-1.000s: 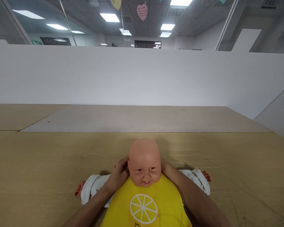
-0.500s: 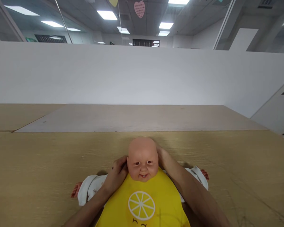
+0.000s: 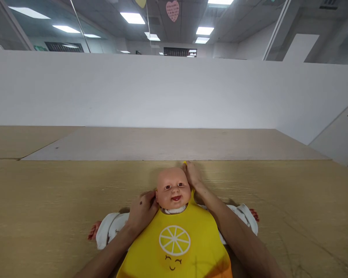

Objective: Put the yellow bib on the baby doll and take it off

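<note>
A baby doll (image 3: 174,187) lies on its back on the wooden table, its white-sleeved arms spread to both sides. Over its chest lies a yellow bib (image 3: 150,239) printed with a lemon slice and a smiling face. At the left of the doll's neck, my left hand (image 3: 143,211) is closed by the bib's neck edge; its fingertips are partly hidden behind the head. My right hand (image 3: 193,174), up beside the top right of the head, pinches a bib strap whose yellow tip pokes out above the fingers.
The wooden table (image 3: 46,193) spreads to both sides, with a paler strip (image 3: 174,143) along its back. Behind that rises a white partition (image 3: 174,92) topped with glass. A pink heart-shaped note (image 3: 172,10) hangs on the glass.
My right hand has moved up and out from behind the doll's head, bringing the strap tip into view. The doll's head has tipped back, showing its white collar, and the bib sits lower.
</note>
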{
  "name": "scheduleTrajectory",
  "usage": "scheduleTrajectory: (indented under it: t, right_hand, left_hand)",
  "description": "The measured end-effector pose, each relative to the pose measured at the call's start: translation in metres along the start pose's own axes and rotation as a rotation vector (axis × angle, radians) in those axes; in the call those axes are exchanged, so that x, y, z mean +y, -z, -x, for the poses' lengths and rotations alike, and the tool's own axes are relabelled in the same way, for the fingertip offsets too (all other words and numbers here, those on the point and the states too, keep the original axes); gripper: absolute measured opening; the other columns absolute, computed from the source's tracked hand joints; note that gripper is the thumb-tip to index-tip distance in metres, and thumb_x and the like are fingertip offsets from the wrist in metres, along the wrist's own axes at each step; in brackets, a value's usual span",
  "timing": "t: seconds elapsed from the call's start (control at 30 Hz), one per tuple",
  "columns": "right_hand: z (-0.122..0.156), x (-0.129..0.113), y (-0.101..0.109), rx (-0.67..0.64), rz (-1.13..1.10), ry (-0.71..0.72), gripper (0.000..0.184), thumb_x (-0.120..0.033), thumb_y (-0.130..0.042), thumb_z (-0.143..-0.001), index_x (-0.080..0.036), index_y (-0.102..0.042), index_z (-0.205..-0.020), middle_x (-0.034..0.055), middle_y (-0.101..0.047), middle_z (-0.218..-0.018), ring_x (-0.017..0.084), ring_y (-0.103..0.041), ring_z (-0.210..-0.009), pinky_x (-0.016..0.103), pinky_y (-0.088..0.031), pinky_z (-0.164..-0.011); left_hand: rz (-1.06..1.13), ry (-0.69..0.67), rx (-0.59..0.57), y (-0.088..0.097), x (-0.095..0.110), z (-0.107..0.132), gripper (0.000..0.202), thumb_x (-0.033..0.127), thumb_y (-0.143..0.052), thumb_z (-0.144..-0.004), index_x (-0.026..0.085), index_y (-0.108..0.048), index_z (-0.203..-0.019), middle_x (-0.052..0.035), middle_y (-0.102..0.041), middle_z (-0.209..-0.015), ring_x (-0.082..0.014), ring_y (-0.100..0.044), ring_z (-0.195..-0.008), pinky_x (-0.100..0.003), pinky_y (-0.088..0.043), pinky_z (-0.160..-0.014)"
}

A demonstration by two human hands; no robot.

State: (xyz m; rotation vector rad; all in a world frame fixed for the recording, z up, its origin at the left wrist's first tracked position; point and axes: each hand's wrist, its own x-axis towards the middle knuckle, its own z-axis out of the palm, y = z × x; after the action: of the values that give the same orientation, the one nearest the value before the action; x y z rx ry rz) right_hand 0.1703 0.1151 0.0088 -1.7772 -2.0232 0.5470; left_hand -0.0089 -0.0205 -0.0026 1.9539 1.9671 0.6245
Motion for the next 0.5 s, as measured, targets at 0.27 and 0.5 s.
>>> scheduleTrajectory:
  t: [0.27, 0.5]
  right_hand:
    - [0.0050, 0.0038, 0.0001, -0.024, 0.067, 0.011, 0.037, -0.027, -0.032, -0.093, -0.010, -0.062, -0.105, 0.0121, -0.070, -0.089, 0.015, -0.058, -0.067, 0.025, -0.031, -0.058]
    - [0.0068, 0.0000, 0.0058, -0.122, 0.225, -0.033, 0.038, -0.025, -0.033, -0.093, -0.008, -0.060, -0.112, 0.0157, -0.069, -0.097, 0.018, -0.065, -0.081, 0.024, -0.038, -0.066]
  left_hand:
    - [-0.115, 0.073, -0.049, 0.0027, 0.0036, -0.0012, 0.023, 0.015, -0.042, -0.083, 0.017, -0.064, -0.076, -0.0093, -0.073, -0.087, -0.0211, -0.065, -0.081, -0.026, -0.034, -0.064]
    - [-0.130, 0.062, -0.039, 0.0039, 0.0057, 0.0000, 0.024, 0.019, -0.041, -0.083, 0.018, -0.065, -0.077, -0.0101, -0.073, -0.088, -0.0229, -0.066, -0.082, -0.026, -0.032, -0.062]
